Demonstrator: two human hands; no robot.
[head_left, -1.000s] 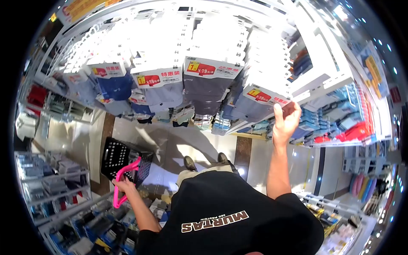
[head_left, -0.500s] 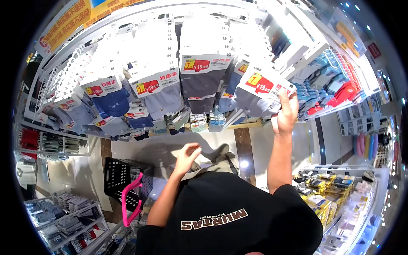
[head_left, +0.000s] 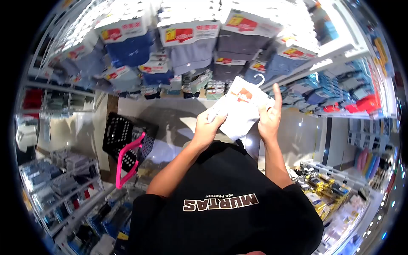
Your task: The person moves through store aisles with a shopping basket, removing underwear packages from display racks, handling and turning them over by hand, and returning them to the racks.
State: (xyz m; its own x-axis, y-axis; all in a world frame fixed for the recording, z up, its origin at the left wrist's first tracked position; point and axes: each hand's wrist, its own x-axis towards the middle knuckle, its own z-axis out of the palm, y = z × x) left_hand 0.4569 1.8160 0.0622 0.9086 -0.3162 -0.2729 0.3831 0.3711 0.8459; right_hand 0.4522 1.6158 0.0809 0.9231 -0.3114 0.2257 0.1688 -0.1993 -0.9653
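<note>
A pale folded garment pack (head_left: 240, 114) with a white header card, a red label and a small white hook is held in front of my chest. My left hand (head_left: 208, 128) pinches its left edge between thumb and fingers. At the right edge is my right hand (head_left: 269, 121), its thumb against the pack and its index finger pointing up. The fingers behind the card are hidden. Just beyond hang rows of similar carded garments, among them a blue one (head_left: 129, 52) and a dark grey one (head_left: 239, 46).
A black shopping basket (head_left: 115, 135) with a pink handle (head_left: 122, 163) stands on the floor at left. Shelves of packaged goods (head_left: 68, 182) lie at lower left. A bin of yellow packs (head_left: 316, 183) is at lower right. Blue packs (head_left: 312, 91) hang at right.
The garment pack has come off the rack and down toward my chest. My left hand has risen from its free position and taken hold of it. The view has shifted.
</note>
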